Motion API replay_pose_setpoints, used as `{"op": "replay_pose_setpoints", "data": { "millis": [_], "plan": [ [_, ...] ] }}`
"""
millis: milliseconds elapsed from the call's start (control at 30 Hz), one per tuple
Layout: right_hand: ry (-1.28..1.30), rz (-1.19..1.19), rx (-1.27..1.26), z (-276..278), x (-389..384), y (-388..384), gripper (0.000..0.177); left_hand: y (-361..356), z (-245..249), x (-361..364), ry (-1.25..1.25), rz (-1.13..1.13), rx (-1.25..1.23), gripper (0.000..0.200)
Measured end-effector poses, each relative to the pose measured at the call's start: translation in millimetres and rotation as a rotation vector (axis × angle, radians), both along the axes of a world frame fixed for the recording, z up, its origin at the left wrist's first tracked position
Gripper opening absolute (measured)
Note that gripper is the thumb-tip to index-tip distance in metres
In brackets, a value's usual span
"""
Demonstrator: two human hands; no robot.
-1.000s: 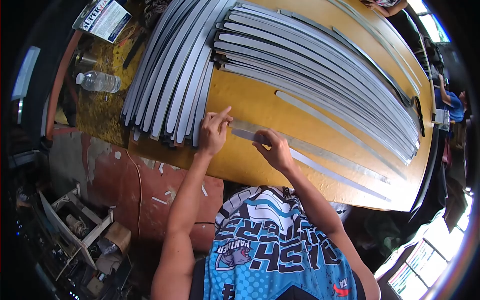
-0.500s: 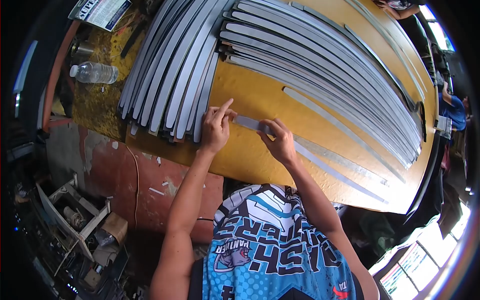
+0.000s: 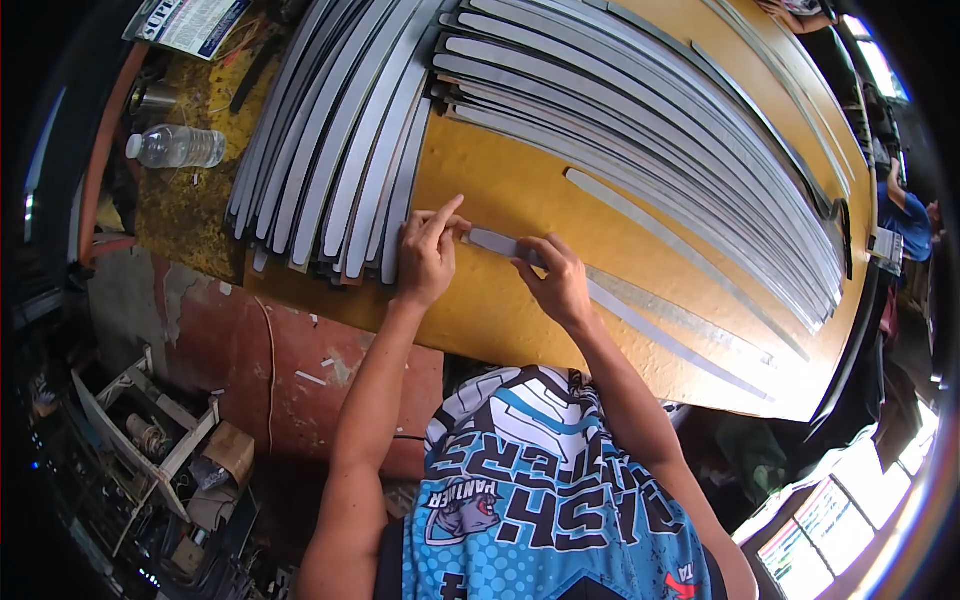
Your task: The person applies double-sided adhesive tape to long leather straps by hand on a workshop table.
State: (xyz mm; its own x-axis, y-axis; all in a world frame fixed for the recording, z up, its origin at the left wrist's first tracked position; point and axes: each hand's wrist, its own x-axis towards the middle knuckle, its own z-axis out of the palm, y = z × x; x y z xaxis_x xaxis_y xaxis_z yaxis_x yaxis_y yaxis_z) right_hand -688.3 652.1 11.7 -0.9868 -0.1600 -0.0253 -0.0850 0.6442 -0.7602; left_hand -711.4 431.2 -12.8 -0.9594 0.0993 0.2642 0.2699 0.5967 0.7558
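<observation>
1. Held strip [image 3: 494, 243]: middle portion hidden by the right hand [image 3: 558, 283]; contact with the left hand [image 3: 428, 262] cannot be told.
2. Bundle of strips [image 3: 345, 130]: far ends cut off by the top edge.
3. Labelled container [image 3: 196, 24]: cropped above, lettering incomplete.
4. Co-worker [image 3: 812, 21]: largely beyond the top edge.
5. Person in blue [image 3: 907, 225]: hands too small to tell.

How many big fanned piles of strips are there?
2. The left pile lies beside and beyond the left hand; the right pile sweeps across, beyond the right hand. Both reach the picture's top edge, so another could be out of view.
</observation>
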Motion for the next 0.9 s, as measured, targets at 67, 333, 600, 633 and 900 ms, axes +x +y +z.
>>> {"op": "replay_pose_setpoints", "data": {
  "millis": [67,333,600,633,900],
  "plan": [
    [0.005,-0.001,0.013,-1.4,0.2,-0.4,0.023,-0.4,1.3,0.5,-0.015,-0.001,-0.007,0.053],
    [0.034,-0.001,0.040,-0.2,0.6,-1.2,0.024,-0.9,2.5,0.4,-0.023,-0.010,-0.026,0.052],
    [0.045,-0.006,0.031,-1.2,0.7,-1.6,0.024,-1.1,5.7,0.7,-0.025,-0.036,-0.021,0.063],
    [0.045,-0.005,0.031,-1.5,0.5,-1.6,0.024,-0.9,5.4,0.8,-0.025,-0.037,-0.020,0.063],
    [0.036,-0.018,-0.004,-1.1,0.7,-1.6,0.022,0.4,5.2,1.5,-0.036,-0.019,-0.036,0.062]
  ]
}}
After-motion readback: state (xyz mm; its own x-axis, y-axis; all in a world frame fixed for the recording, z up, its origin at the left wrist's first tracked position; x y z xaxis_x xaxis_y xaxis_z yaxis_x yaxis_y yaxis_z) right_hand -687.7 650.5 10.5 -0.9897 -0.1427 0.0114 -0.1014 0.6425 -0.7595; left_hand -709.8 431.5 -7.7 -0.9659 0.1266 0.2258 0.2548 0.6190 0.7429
